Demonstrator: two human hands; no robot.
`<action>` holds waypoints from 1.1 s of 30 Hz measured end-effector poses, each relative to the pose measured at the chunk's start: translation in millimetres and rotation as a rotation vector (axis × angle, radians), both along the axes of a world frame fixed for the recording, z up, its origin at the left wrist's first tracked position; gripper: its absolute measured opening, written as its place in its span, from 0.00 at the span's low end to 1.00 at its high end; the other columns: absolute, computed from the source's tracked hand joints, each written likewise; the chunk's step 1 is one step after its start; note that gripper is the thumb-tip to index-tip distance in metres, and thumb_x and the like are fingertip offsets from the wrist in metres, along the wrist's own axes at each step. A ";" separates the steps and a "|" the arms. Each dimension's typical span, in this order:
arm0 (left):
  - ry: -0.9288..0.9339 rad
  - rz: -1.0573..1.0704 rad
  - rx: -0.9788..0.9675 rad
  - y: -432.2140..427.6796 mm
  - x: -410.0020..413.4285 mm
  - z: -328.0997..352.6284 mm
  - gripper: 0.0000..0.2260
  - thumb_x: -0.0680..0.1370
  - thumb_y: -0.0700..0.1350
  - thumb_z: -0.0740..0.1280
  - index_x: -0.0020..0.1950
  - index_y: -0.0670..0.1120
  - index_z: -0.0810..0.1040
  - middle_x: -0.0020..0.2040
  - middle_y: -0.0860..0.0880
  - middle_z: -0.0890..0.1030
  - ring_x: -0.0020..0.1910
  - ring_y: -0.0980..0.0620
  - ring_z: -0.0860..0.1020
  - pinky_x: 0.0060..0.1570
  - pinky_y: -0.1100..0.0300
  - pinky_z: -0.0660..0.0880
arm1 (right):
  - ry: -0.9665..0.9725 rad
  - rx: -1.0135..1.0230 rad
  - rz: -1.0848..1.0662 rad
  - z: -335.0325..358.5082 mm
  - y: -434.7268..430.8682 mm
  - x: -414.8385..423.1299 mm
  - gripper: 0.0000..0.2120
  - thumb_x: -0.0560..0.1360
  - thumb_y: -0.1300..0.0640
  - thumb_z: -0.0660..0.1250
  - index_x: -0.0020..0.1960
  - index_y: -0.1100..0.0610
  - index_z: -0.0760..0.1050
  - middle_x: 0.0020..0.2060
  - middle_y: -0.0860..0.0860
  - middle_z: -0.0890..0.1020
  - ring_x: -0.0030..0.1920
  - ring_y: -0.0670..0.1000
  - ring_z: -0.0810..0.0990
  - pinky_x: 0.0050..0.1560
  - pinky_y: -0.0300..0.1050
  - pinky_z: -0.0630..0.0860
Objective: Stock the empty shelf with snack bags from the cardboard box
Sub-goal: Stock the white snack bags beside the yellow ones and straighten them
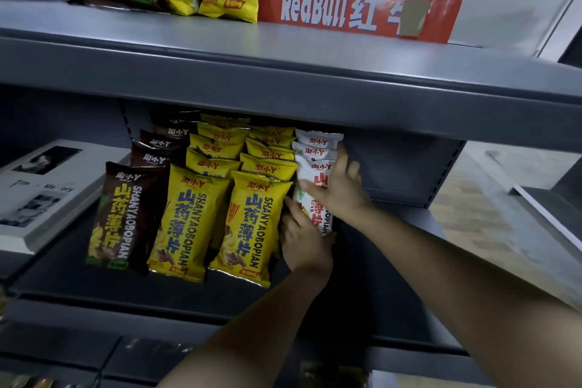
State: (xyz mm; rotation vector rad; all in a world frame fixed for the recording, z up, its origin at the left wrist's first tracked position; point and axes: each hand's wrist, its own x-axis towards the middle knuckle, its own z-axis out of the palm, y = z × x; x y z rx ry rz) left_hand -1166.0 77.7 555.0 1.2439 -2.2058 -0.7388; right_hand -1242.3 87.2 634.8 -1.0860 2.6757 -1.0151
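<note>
Glossy white, red-lettered snack bag (316, 213) stood upright fronting its row beside the yellow foil bags (248, 224) on the grey metal shelf (126, 302), right hand (338, 187) gripping its top, left hand (304, 241) pressing straight fingers against its lower edge.

On the lower shelf (189, 293) snack bags stood upright in four rows: brown snack bags (116, 214) on the left, two rows of yellow snack bags (252, 217), then a white row. The right hand (340, 189) held the front white snack bag (316, 173) from its right side. The left hand (305, 246) touched its lower left edge, beside the yellow row. A Red Bull carton (346, 6) sat on the upper shelf (220, 50).
</note>
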 end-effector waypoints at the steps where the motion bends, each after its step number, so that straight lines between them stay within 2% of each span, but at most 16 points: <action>1: -0.001 -0.002 0.005 0.6 1.5 2.0 0.52 0.68 0.56 0.74 0.77 0.38 0.44 0.72 0.40 0.62 0.69 0.44 0.66 0.67 0.55 0.65 | 0.040 0.029 0.021 -2.8 7.7 0.4 0.52 0.69 0.41 0.72 0.77 0.50 0.40 0.67 0.58 0.60 0.70 0.61 0.63 0.62 0.56 0.69; 3: 0.009 0.014 -0.027 2.0 3.6 2.4 0.54 0.63 0.55 0.78 0.76 0.34 0.51 0.69 0.37 0.67 0.66 0.42 0.71 0.64 0.54 0.69 | 0.056 0.066 0.056 -10.9 20.5 0.9 0.55 0.67 0.44 0.75 0.77 0.49 0.37 0.66 0.57 0.63 0.66 0.61 0.69 0.59 0.57 0.73; 5: -0.024 0.014 -0.082 2.1 4.7 -1.1 0.55 0.53 0.55 0.82 0.70 0.30 0.63 0.59 0.35 0.76 0.56 0.40 0.79 0.52 0.54 0.78 | 0.020 0.053 0.102 -18.4 26.3 1.5 0.57 0.67 0.47 0.76 0.76 0.47 0.33 0.66 0.59 0.68 0.63 0.61 0.74 0.56 0.57 0.76; 6: -0.042 0.009 -0.117 3.2 6.2 -4.2 0.53 0.51 0.55 0.82 0.67 0.29 0.67 0.56 0.35 0.78 0.52 0.40 0.81 0.48 0.54 0.79 | 0.006 0.030 0.122 -21.5 26.3 2.1 0.58 0.68 0.50 0.76 0.76 0.47 0.31 0.65 0.60 0.71 0.62 0.60 0.75 0.55 0.55 0.76; 10: -0.097 -0.033 -0.313 18.4 18.7 -12.7 0.38 0.64 0.49 0.77 0.66 0.30 0.70 0.59 0.33 0.76 0.56 0.37 0.78 0.56 0.49 0.77 | -0.042 -0.049 0.114 -23.5 17.3 6.5 0.57 0.69 0.56 0.76 0.77 0.54 0.33 0.65 0.60 0.73 0.60 0.58 0.77 0.52 0.46 0.74; 14: -0.229 -0.109 -0.328 28.9 25.0 -19.1 0.37 0.58 0.47 0.77 0.63 0.31 0.74 0.60 0.32 0.76 0.58 0.35 0.78 0.55 0.45 0.75 | -0.074 -0.063 0.118 -22.5 14.4 6.2 0.56 0.70 0.57 0.76 0.77 0.55 0.33 0.66 0.58 0.73 0.61 0.57 0.77 0.51 0.45 0.72; 16: -0.241 -0.118 -0.317 27.5 25.0 -18.8 0.36 0.59 0.47 0.77 0.63 0.32 0.75 0.60 0.32 0.77 0.58 0.36 0.78 0.55 0.45 0.76 | -0.090 -0.055 0.136 -21.2 15.8 5.3 0.56 0.70 0.57 0.75 0.77 0.55 0.33 0.65 0.57 0.75 0.60 0.56 0.78 0.50 0.44 0.72; 19: -0.174 -0.117 -0.311 26.6 29.5 -7.7 0.33 0.58 0.45 0.77 0.60 0.34 0.76 0.56 0.35 0.79 0.55 0.37 0.79 0.52 0.46 0.77 | -0.099 -0.066 0.119 -18.9 22.7 8.7 0.54 0.71 0.50 0.74 0.75 0.46 0.32 0.63 0.57 0.76 0.56 0.56 0.79 0.53 0.51 0.77; 21: -0.090 -0.183 -0.345 28.5 36.1 1.4 0.30 0.60 0.42 0.74 0.60 0.36 0.75 0.55 0.37 0.78 0.55 0.37 0.78 0.53 0.46 0.77 | -0.041 -0.054 0.060 -14.5 33.0 14.8 0.49 0.72 0.47 0.71 0.74 0.42 0.35 0.65 0.58 0.73 0.58 0.59 0.78 0.54 0.58 0.77; 25: 0.000 -0.329 -0.328 41.5 54.1 26.6 0.21 0.71 0.39 0.62 0.65 0.40 0.71 0.62 0.40 0.73 0.64 0.38 0.69 0.63 0.46 0.69 | 0.058 0.002 0.043 -6.3 65.4 22.5 0.40 0.76 0.47 0.67 0.78 0.52 0.45 0.70 0.60 0.67 0.65 0.61 0.73 0.59 0.59 0.74; 27: 0.032 -0.366 -0.334 50.6 61.8 34.9 0.18 0.73 0.38 0.61 0.62 0.42 0.74 0.61 0.40 0.74 0.64 0.39 0.70 0.61 0.48 0.71 | 0.121 0.077 0.050 -3.9 84.3 22.4 0.33 0.77 0.47 0.64 0.76 0.57 0.55 0.70 0.60 0.68 0.67 0.61 0.71 0.61 0.56 0.73; 29: 0.072 -0.395 -0.310 61.8 67.5 38.2 0.16 0.73 0.37 0.60 0.59 0.45 0.77 0.57 0.43 0.78 0.59 0.41 0.75 0.55 0.49 0.74 | 0.151 0.127 0.041 -3.5 104.0 23.3 0.28 0.78 0.46 0.63 0.73 0.58 0.63 0.68 0.59 0.71 0.66 0.60 0.71 0.60 0.53 0.74; 33: 0.137 -0.497 -0.265 90.5 76.4 32.6 0.14 0.74 0.38 0.58 0.52 0.46 0.79 0.52 0.46 0.81 0.53 0.45 0.78 0.50 0.49 0.77 | 0.159 0.065 0.038 -11.0 151.4 33.6 0.20 0.79 0.49 0.62 0.66 0.59 0.73 0.63 0.57 0.77 0.65 0.57 0.73 0.60 0.49 0.73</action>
